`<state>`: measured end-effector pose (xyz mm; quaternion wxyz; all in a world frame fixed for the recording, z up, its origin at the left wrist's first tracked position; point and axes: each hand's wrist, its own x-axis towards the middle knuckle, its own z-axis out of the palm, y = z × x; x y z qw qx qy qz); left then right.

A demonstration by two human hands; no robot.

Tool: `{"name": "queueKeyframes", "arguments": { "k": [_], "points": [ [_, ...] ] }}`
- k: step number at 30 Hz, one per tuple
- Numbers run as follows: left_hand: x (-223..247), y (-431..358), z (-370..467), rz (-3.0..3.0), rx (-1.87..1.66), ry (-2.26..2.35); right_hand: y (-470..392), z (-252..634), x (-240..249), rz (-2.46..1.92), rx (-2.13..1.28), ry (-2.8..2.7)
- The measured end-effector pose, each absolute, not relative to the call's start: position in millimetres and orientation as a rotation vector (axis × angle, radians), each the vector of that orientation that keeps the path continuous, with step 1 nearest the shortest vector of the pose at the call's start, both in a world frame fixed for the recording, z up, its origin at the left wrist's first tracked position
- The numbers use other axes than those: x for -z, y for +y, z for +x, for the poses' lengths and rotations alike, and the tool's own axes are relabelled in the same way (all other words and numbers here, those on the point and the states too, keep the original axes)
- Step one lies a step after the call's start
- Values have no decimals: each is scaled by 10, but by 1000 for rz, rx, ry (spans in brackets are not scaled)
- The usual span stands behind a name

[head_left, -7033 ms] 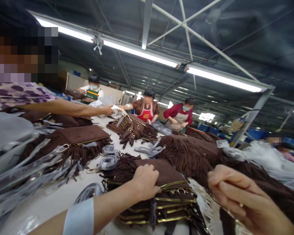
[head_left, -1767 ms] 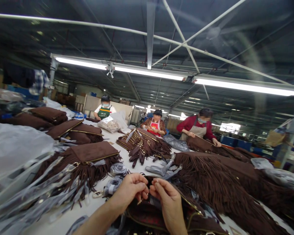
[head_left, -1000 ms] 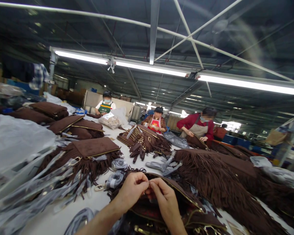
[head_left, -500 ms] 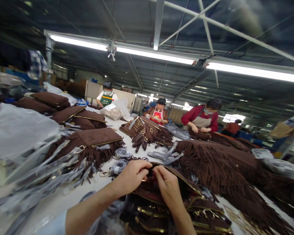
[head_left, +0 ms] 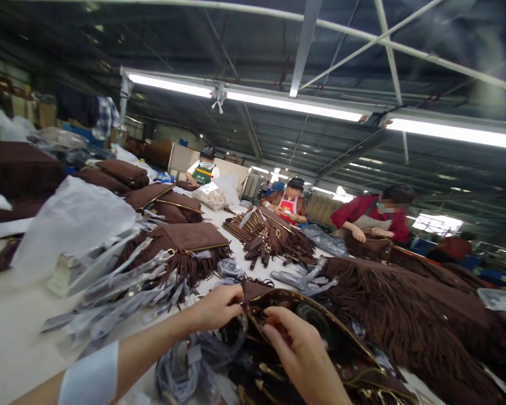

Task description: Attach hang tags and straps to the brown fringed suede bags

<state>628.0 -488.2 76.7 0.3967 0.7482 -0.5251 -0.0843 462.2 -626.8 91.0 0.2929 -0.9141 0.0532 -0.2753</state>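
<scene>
Vs 0.5 s ago, hands are further apart & bag [head_left: 341, 334] mouth gapes wider. L hand [head_left: 222, 307] pinches bag's L edge; R hand [head_left: 293, 340] is half-curled in the mouth, can't tell if gripping. Bag's atop a pile [head_left: 274, 382], dark inside, gold-edged; greyish smth within, unclear. Plastic-wrapped coils [head_left: 181, 368] nr L hand. Brown fringed bags [head_left: 375, 287] behind, suede-like.

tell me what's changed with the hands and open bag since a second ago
The left hand and right hand, close together a second ago, have parted: the left has shifted leftward to one end of the brown bag, the right remains at its mouth, which gapes wider now. The fringed bags alongside haven't moved.
</scene>
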Motion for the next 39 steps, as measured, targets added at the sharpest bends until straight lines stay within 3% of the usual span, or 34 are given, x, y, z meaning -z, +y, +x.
{"name": "queueKeyframes", "arguments": {
  "k": [8, 14, 19, 24, 27, 30, 35, 39],
  "points": [
    [-875, -4836, 6408, 1852, 73, -1459, -6231, 4562, -715, -2560, 654, 103],
    [-838, -4935, 6585, 1935, -116, -1551, -6954, 3715, -931, -2389, 1171, 592],
    [-794, -5022, 6648, 2046, -199, -1476, -7355, 3198, -806, -2372, 709, 705],
    [-904, -5105, 6533, 2364, -279, -1439, -7246, 3247, -720, -2684, 748, 647],
    [-1078, -5189, 6117, 2070, -347, -1589, -7210, 3254, -783, -2788, 770, 662],
    [-1185, -5389, 5486, 1778, -188, -1818, -7131, 3208, -968, -2814, 657, 780],
    [-1073, -5929, 4734, 1753, -109, -1930, -6878, 3119, -1308, -2515, 579, 624],
    [-968, -6128, 4670, 1680, -8, -1817, -6949, 3020, -1249, -1992, 643, 727]
  ]
}}
